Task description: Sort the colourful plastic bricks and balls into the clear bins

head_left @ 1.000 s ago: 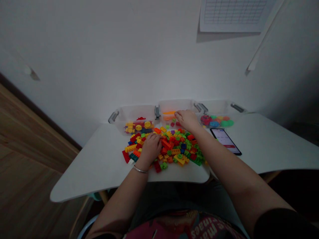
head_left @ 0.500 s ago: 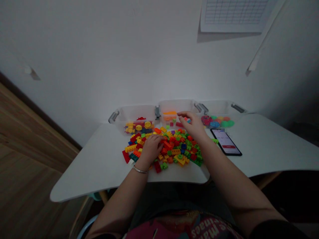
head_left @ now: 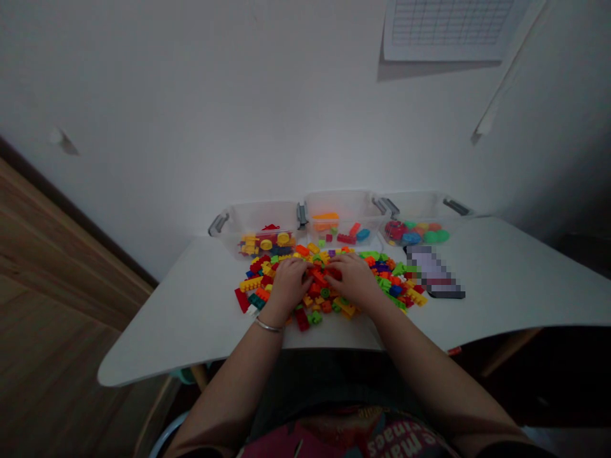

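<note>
Plastic blocks (head_left: 325,292) in many colours fill the head view's middle, heaped on the white table (head_left: 162,324) between and around both hands. The left hand (head_left: 289,280) rests on the left of the heap, fingers bent loosely downward; the right hand (head_left: 356,278) faces it, fingers curled over red pieces. Whether either grips a piece I cannot tell, as the fingertips are partly hidden among the blocks.

Behind the heap stand three clear bins: the left bin (head_left: 262,212), the middle bin (head_left: 341,202) and the right bin (head_left: 417,202), each with some pieces inside.

A dark red brick (head_left: 302,319) lies near the table's front edge; a wrist dragging back could, I judge, sweep it off. On the right, loose blocks lie close to the phone (head_left: 435,272), so a wide outward push might shove them against it. Digging fast could also topple the heap outward.
</note>
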